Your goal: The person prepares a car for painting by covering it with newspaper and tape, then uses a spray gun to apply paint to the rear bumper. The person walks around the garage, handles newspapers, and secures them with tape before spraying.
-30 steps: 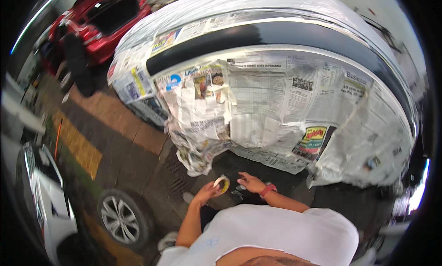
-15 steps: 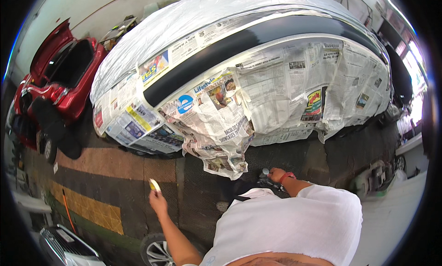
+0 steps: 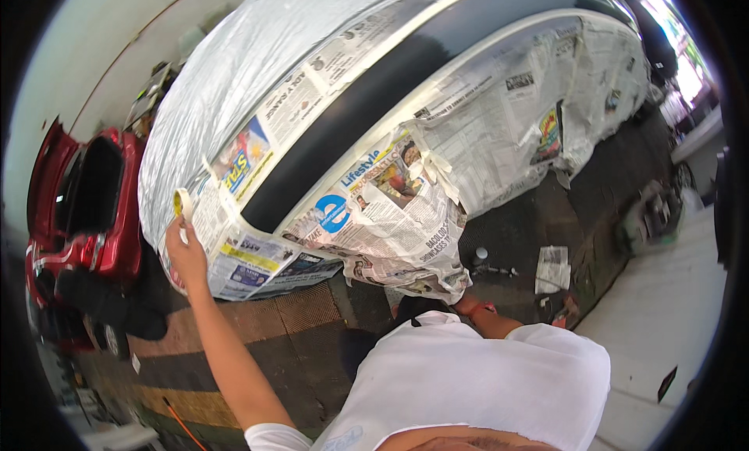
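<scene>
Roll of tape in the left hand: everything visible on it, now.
The roll of tape is a small ring with a pale, cream-coloured outer band and a yellow inner side. It looks like paper masking tape, though the material can't be confirmed. It is tilted obliquely to the camera, gripped near its lower edge by the fingers of the raised left hand. In view it overlaps the edge of the car's silver cover; whether it touches that is unclear.
</scene>
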Demonstrator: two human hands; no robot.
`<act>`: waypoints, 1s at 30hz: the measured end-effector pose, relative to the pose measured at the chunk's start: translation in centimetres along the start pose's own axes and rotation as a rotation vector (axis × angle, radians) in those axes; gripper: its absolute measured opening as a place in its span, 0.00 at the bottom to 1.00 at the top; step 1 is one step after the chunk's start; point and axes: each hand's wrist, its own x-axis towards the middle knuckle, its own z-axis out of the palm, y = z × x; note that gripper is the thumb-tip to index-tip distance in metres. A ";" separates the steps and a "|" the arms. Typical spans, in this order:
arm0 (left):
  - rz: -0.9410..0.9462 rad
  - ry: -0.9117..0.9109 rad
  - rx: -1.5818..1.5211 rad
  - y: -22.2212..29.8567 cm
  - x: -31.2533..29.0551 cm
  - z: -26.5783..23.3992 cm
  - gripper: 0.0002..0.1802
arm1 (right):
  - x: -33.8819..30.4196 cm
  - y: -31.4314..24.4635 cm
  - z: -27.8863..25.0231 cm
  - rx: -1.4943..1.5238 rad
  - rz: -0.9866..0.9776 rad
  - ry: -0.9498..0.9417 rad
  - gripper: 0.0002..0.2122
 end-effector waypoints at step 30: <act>-0.062 0.457 -0.414 4.9 9.0 21.4 0.24 | -28.7 -8.1 23.2 0.756 0.985 0.755 0.20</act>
